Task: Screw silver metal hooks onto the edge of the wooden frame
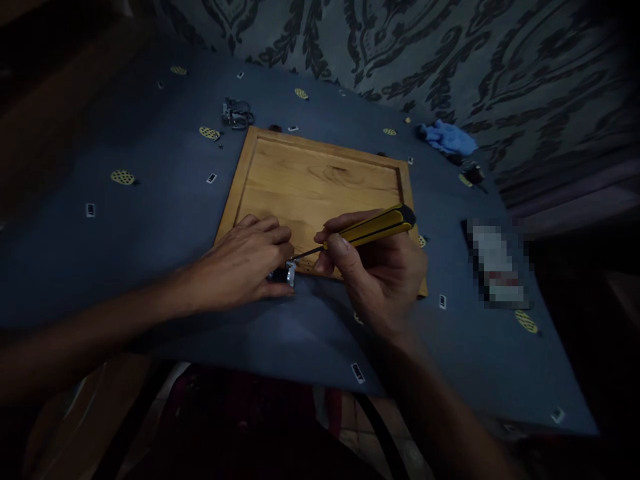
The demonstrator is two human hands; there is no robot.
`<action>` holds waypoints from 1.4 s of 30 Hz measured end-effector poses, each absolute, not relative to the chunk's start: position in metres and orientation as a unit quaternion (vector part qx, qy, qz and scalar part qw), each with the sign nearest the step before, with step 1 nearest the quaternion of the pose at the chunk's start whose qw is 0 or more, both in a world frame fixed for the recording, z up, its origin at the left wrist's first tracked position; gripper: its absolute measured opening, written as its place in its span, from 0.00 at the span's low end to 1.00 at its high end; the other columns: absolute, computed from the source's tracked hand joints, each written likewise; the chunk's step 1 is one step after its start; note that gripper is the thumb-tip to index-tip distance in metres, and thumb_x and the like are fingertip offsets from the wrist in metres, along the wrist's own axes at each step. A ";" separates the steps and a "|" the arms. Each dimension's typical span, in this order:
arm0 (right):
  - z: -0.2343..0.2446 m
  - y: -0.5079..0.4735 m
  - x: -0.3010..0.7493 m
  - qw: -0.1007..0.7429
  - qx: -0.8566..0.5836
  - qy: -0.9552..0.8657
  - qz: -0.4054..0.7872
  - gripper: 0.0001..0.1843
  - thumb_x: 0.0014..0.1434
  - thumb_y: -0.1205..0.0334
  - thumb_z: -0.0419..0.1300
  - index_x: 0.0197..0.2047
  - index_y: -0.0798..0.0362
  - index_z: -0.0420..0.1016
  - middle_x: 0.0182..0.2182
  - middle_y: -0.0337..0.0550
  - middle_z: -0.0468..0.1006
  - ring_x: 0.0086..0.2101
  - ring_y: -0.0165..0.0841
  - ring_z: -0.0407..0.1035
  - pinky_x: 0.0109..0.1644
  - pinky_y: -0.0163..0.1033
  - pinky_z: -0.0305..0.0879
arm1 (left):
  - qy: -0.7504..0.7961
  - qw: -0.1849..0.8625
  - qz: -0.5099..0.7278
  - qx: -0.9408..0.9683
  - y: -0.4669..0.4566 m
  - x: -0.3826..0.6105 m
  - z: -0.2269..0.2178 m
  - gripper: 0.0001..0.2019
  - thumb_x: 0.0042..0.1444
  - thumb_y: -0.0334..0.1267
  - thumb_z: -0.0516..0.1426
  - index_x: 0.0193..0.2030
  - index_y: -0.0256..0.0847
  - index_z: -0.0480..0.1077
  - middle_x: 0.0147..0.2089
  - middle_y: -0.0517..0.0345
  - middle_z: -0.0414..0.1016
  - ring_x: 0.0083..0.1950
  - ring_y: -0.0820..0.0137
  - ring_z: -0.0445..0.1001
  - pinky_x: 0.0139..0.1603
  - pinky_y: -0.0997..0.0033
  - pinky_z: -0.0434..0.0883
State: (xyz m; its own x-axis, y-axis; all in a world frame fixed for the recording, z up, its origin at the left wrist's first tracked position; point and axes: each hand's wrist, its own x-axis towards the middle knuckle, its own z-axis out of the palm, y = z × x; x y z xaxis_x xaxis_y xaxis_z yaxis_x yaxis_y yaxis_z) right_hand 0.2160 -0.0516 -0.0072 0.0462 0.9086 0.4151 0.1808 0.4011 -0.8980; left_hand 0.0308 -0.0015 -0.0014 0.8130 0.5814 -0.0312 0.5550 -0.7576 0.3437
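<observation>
A wooden panel (310, 177) with a raised frame lies on the blue tablecloth. At its near edge, my left hand (250, 260) presses down with bent fingers, gripping a small shiny metal fitting (291, 273) between fingers and thumb. Part of that fitting is hidden under the hand. My right hand (383, 273) is closed around a yellow and black screwdriver (373, 228), held at a slant. The screwdriver's thin tip meets the fitting near my left fingertips; whether a screw sits there is too small to tell.
Dark metal pieces (237, 113) lie beyond the panel's far left corner. A crumpled blue cloth (450, 138) is at the back right, near a small dark object (473, 175). A blurred-out flat object (497, 263) rests on the right. A patterned wall (400, 53) borders the table's far side.
</observation>
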 end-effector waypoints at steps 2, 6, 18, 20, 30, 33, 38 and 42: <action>-0.004 -0.052 0.219 0.551 -0.436 -0.627 0.337 0.05 0.68 0.60 0.63 0.46 0.49 0.77 0.34 0.35 0.79 0.25 0.25 0.74 0.31 0.35 0.74 | 0.301 0.169 0.035 0.938 -0.001 0.031 -0.001 0.18 0.59 0.51 0.64 0.44 0.36 0.77 0.44 0.51 0.73 0.50 0.58 0.69 0.52 0.58 0.63; -0.002 -0.053 0.223 0.535 -0.437 -0.640 0.338 0.09 0.69 0.55 0.61 0.48 0.49 0.77 0.36 0.37 0.80 0.26 0.27 0.75 0.32 0.36 0.75 | 0.298 0.165 0.037 0.939 -0.001 0.030 -0.003 0.18 0.59 0.52 0.64 0.43 0.37 0.76 0.44 0.52 0.73 0.51 0.58 0.69 0.52 0.58 0.62; -0.007 -0.048 0.215 0.581 -0.477 -0.591 0.293 0.09 0.61 0.54 0.69 0.36 0.48 0.76 0.30 0.33 0.81 0.20 0.25 0.70 0.25 0.35 0.71 | 0.296 0.168 0.053 0.939 -0.001 0.029 -0.005 0.17 0.59 0.49 0.65 0.47 0.38 0.76 0.45 0.53 0.74 0.52 0.58 0.69 0.52 0.58 0.63; -0.004 -0.049 0.217 0.570 -0.477 -0.597 0.303 0.09 0.62 0.53 0.69 0.39 0.47 0.76 0.31 0.34 0.81 0.21 0.26 0.71 0.27 0.37 0.74 | 0.294 0.163 0.060 0.940 -0.001 0.028 -0.006 0.17 0.58 0.50 0.65 0.46 0.38 0.76 0.44 0.53 0.74 0.52 0.59 0.69 0.52 0.59 0.63; 0.001 -0.053 0.219 0.586 -0.464 -0.594 0.299 0.06 0.65 0.55 0.66 0.41 0.47 0.76 0.33 0.34 0.79 0.23 0.27 0.73 0.28 0.37 0.74 | 0.301 0.178 0.043 0.936 0.000 0.030 -0.004 0.18 0.58 0.51 0.65 0.44 0.37 0.77 0.43 0.53 0.73 0.51 0.58 0.70 0.51 0.59 0.63; -0.002 -0.053 0.218 0.566 -0.474 -0.606 0.297 0.07 0.64 0.54 0.66 0.42 0.47 0.75 0.33 0.35 0.79 0.23 0.27 0.73 0.29 0.38 0.75 | 0.300 0.172 0.042 0.937 0.000 0.030 -0.004 0.19 0.58 0.51 0.65 0.45 0.36 0.77 0.43 0.52 0.73 0.50 0.58 0.70 0.51 0.58 0.63; -0.005 -0.052 0.218 0.565 -0.469 -0.613 0.291 0.07 0.65 0.54 0.65 0.42 0.47 0.75 0.34 0.35 0.79 0.24 0.27 0.73 0.29 0.38 0.74 | 0.299 0.172 0.044 0.938 -0.001 0.029 -0.004 0.18 0.58 0.52 0.65 0.45 0.37 0.77 0.43 0.53 0.73 0.51 0.58 0.69 0.51 0.59 0.63; -0.006 -0.051 0.220 0.563 -0.459 -0.615 0.306 0.05 0.65 0.58 0.65 0.43 0.48 0.76 0.35 0.35 0.80 0.24 0.26 0.73 0.30 0.37 0.73 | 0.302 0.177 0.042 0.936 -0.001 0.030 -0.004 0.18 0.58 0.51 0.65 0.45 0.37 0.77 0.44 0.52 0.73 0.51 0.58 0.69 0.52 0.58 0.64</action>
